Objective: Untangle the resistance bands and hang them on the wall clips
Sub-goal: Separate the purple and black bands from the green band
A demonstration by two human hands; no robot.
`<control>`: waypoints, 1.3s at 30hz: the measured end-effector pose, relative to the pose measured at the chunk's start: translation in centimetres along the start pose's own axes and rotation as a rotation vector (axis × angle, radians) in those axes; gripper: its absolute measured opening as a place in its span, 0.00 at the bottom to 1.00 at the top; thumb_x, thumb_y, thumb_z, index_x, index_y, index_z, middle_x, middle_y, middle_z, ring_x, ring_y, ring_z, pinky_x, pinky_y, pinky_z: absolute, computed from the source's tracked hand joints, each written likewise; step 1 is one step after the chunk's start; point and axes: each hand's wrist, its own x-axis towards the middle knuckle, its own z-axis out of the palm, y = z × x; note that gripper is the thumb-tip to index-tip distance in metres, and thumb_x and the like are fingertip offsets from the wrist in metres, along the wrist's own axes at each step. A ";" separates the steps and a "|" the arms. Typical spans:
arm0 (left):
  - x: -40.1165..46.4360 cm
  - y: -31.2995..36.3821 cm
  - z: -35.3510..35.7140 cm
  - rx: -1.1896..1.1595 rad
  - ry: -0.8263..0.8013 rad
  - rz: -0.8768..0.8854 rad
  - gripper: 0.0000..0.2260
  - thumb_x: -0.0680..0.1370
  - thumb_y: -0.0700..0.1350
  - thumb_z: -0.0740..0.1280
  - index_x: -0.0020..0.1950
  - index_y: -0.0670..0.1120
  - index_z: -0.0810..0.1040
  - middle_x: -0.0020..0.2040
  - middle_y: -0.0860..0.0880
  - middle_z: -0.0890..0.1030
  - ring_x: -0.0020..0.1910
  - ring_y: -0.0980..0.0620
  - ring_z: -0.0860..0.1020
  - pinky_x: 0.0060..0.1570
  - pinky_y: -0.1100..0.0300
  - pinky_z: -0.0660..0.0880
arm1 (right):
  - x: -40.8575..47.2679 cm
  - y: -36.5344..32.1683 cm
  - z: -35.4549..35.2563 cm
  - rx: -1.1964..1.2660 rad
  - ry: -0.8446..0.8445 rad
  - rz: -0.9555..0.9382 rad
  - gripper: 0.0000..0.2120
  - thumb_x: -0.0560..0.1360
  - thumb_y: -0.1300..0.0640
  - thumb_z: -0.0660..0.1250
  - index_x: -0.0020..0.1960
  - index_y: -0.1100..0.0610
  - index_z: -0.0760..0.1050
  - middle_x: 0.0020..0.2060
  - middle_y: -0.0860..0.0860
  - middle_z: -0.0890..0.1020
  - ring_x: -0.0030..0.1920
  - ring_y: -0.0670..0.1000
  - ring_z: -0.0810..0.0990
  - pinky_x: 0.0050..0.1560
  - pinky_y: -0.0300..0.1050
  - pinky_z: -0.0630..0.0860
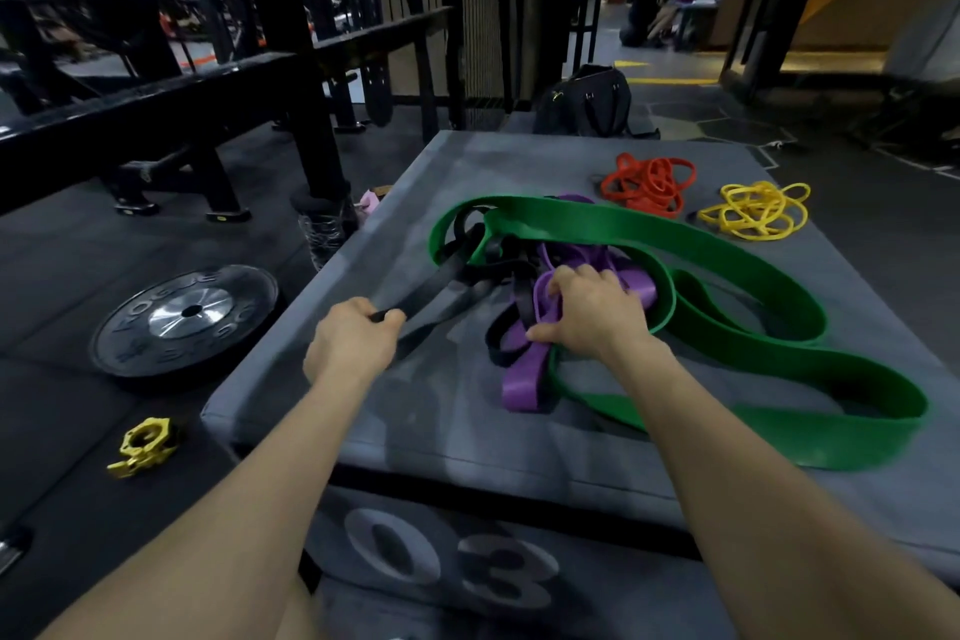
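Observation:
A tangle of resistance bands lies on a grey padded box (pixel 467 437). A wide green band (pixel 753 359) loops around the heap. A black band (pixel 447 276) runs from the knot toward the left, and my left hand (pixel 353 343) is shut on its end, pulling it taut. My right hand (pixel 592 312) presses down on the purple band (pixel 524 379) in the middle of the knot, fingers closed over it. A red band bundle (pixel 649 185) and a yellow band bundle (pixel 753 211) lie apart at the far right of the box. No wall clips are in view.
A black weight plate (pixel 187 317) and a yellow barbell collar (pixel 148 447) lie on the floor to the left. A black rack frame (pixel 291 68) stands behind them. A dark bag (pixel 587 101) sits beyond the box. A person is far back at right.

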 end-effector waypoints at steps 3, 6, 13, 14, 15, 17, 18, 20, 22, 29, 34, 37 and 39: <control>-0.4 0.3 0.5 0.120 0.076 0.069 0.12 0.75 0.51 0.65 0.56 0.49 0.72 0.59 0.44 0.73 0.57 0.42 0.73 0.55 0.49 0.70 | 0.1 -0.4 0.2 -0.037 -0.066 -0.001 0.30 0.69 0.45 0.72 0.66 0.56 0.67 0.64 0.56 0.69 0.65 0.60 0.65 0.62 0.58 0.67; -1.3 2.1 1.4 0.127 0.232 0.297 0.16 0.73 0.45 0.66 0.61 0.48 0.71 0.61 0.44 0.69 0.63 0.42 0.69 0.62 0.49 0.64 | 0.3 -0.5 0.2 -0.031 -0.064 0.051 0.29 0.69 0.47 0.72 0.66 0.58 0.69 0.64 0.57 0.69 0.65 0.61 0.65 0.62 0.58 0.68; -1.7 6.4 6.2 0.147 0.014 0.539 0.16 0.76 0.58 0.62 0.58 0.50 0.75 0.60 0.48 0.69 0.62 0.46 0.69 0.60 0.51 0.68 | 1.2 0.4 0.2 -0.006 -0.073 0.118 0.28 0.68 0.47 0.73 0.64 0.55 0.72 0.63 0.56 0.73 0.66 0.60 0.66 0.68 0.56 0.64; -1.6 6.8 6.8 0.145 -0.041 0.518 0.18 0.76 0.59 0.62 0.59 0.50 0.75 0.60 0.48 0.69 0.62 0.46 0.70 0.59 0.51 0.69 | 1.3 0.5 0.2 -0.017 -0.080 0.108 0.27 0.68 0.48 0.73 0.63 0.56 0.72 0.62 0.56 0.73 0.65 0.60 0.66 0.68 0.56 0.65; -1.5 7.0 7.3 0.147 -0.099 0.490 0.20 0.75 0.61 0.62 0.60 0.49 0.74 0.60 0.47 0.69 0.62 0.45 0.71 0.57 0.50 0.70 | 1.4 0.6 0.1 -0.029 -0.079 0.097 0.26 0.68 0.49 0.73 0.63 0.56 0.73 0.62 0.56 0.73 0.65 0.60 0.67 0.67 0.56 0.66; -1.4 7.4 7.9 0.151 -0.218 0.427 0.24 0.73 0.63 0.64 0.62 0.49 0.70 0.61 0.47 0.68 0.59 0.44 0.74 0.52 0.51 0.71 | 1.5 1.0 0.2 -0.063 -0.040 0.078 0.21 0.71 0.53 0.71 0.62 0.57 0.73 0.61 0.56 0.74 0.64 0.60 0.68 0.63 0.55 0.69; -1.4 7.5 8.1 0.153 -0.268 0.406 0.26 0.72 0.64 0.65 0.63 0.49 0.69 0.62 0.48 0.67 0.58 0.44 0.75 0.50 0.52 0.71 | 1.6 1.4 0.2 -0.086 -0.007 0.076 0.19 0.73 0.56 0.69 0.62 0.57 0.73 0.61 0.56 0.75 0.64 0.60 0.68 0.62 0.54 0.70; -1.5 7.9 8.1 0.175 -0.321 0.395 0.26 0.71 0.63 0.67 0.63 0.52 0.69 0.62 0.49 0.65 0.57 0.45 0.75 0.49 0.53 0.72 | 1.6 2.3 0.1 -0.116 0.061 0.097 0.16 0.75 0.60 0.65 0.63 0.58 0.73 0.61 0.56 0.76 0.64 0.59 0.69 0.59 0.51 0.71; -1.6 8.3 7.8 0.180 -0.323 0.387 0.23 0.71 0.60 0.68 0.62 0.52 0.71 0.61 0.49 0.66 0.56 0.46 0.76 0.50 0.54 0.71 | 1.5 2.9 0.0 -0.144 0.124 0.121 0.14 0.75 0.61 0.64 0.61 0.59 0.74 0.59 0.56 0.76 0.63 0.59 0.70 0.58 0.51 0.72; 0.3 4.3 3.0 0.056 -0.192 0.270 0.11 0.72 0.41 0.66 0.54 0.47 0.76 0.58 0.42 0.78 0.56 0.41 0.76 0.53 0.53 0.75 | 1.3 3.6 -0.1 -0.172 0.247 0.184 0.13 0.76 0.63 0.59 0.58 0.59 0.77 0.58 0.57 0.77 0.61 0.60 0.71 0.54 0.51 0.72; 0.9 1.1 -0.8 0.011 -0.008 0.235 0.10 0.74 0.40 0.62 0.35 0.49 0.64 0.43 0.45 0.75 0.49 0.40 0.75 0.41 0.54 0.69 | 0.7 3.4 -0.3 -0.187 0.270 0.240 0.16 0.77 0.63 0.54 0.59 0.59 0.76 0.59 0.57 0.75 0.63 0.60 0.69 0.57 0.53 0.69; -0.5 1.4 -0.8 0.055 -0.029 0.324 0.05 0.74 0.41 0.61 0.42 0.51 0.71 0.51 0.44 0.77 0.51 0.40 0.75 0.42 0.54 0.70 | 0.5 1.7 -0.5 -0.219 0.206 0.200 0.14 0.76 0.62 0.60 0.60 0.61 0.75 0.62 0.58 0.73 0.65 0.61 0.68 0.62 0.54 0.67; -1.2 1.6 -0.3 0.071 -0.069 0.381 0.10 0.73 0.40 0.62 0.52 0.51 0.74 0.55 0.46 0.76 0.54 0.41 0.75 0.45 0.54 0.71 | 0.6 0.3 -1.0 -0.220 0.245 0.143 0.16 0.75 0.57 0.66 0.60 0.61 0.73 0.62 0.58 0.72 0.65 0.61 0.68 0.63 0.54 0.66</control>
